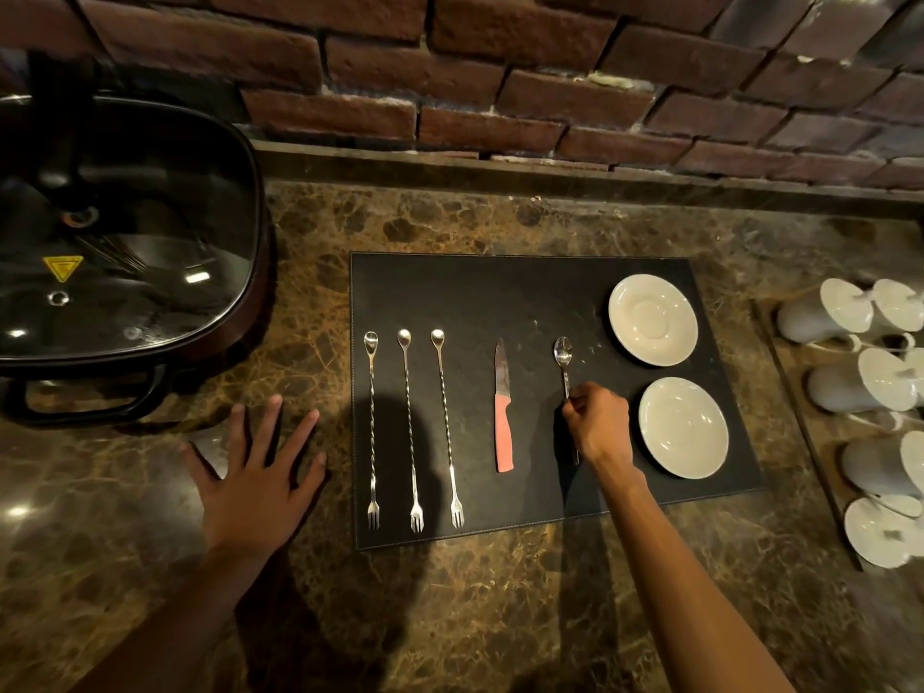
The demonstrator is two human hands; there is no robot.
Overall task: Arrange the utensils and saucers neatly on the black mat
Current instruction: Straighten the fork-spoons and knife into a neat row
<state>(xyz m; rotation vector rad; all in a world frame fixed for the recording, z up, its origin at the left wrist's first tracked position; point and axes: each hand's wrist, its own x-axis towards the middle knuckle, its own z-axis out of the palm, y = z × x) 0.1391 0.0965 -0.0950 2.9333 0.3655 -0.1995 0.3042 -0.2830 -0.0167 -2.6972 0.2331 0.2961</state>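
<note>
The right hand [597,425] is closed around the handle of a spoon [563,353], pinching it near the middle; the bowl points away from the person and lies on the black mat [525,287], while the handle's lower end shows just below the hand. Just right of the hand sit two white saucers, the near saucer [683,427] close beside the knuckles and the far saucer [653,320] behind it, both on the mat's right side and apart from each other. Left of the spoon lies a knife [503,410] with a pink handle, blade pointing away. Further left, three long twisted stirrers [410,432] lie side by side in a row, spoon ends away, fork ends toward the person. The left hand [255,472] rests flat on the marble table [450,617], fingers spread wide, holding nothing, just off the mat's left edge. Beyond it stands a dark pan with a glass lid [125,232]. At the far right, white cups [870,387] lie on a tray. A brick wall [500,67] runs behind.
</note>
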